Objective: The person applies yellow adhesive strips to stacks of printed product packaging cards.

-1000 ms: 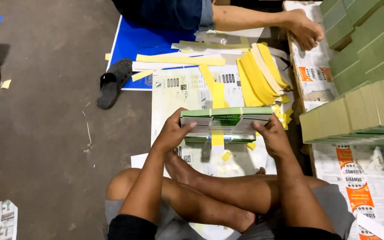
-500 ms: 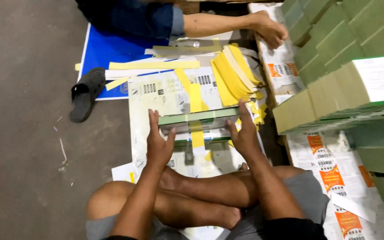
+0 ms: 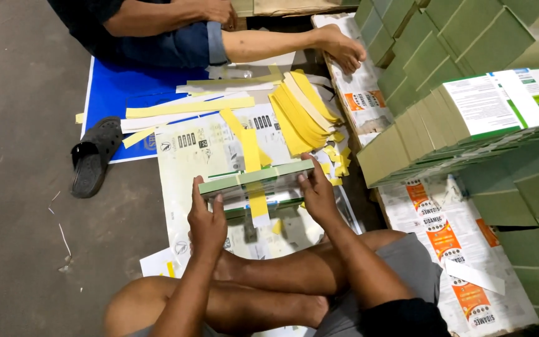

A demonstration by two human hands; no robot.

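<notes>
Between my hands I hold a thick bundle of flat green-and-white folded cartons [image 3: 254, 184], a little above the printed sheets on the floor. My left hand [image 3: 206, 219] grips its left end and my right hand [image 3: 317, 192] presses its right end. A yellow paper strip [image 3: 252, 163] runs across the bundle and hangs down its front. A loose heap of yellow strips [image 3: 301, 112] lies just beyond the bundle. I sit cross-legged, with my bare legs under my arms.
Tall stacks of green carton bundles [image 3: 469, 106] fill the right side. Another person [image 3: 176, 34] sits across from me on a blue sheet [image 3: 116, 93]. A black sandal [image 3: 93, 156] lies on the grey concrete floor at left.
The bundle has tilted, its right end now higher, and my hands have shifted with it. The camera view has swung to the right, showing more of the green stacks.
</notes>
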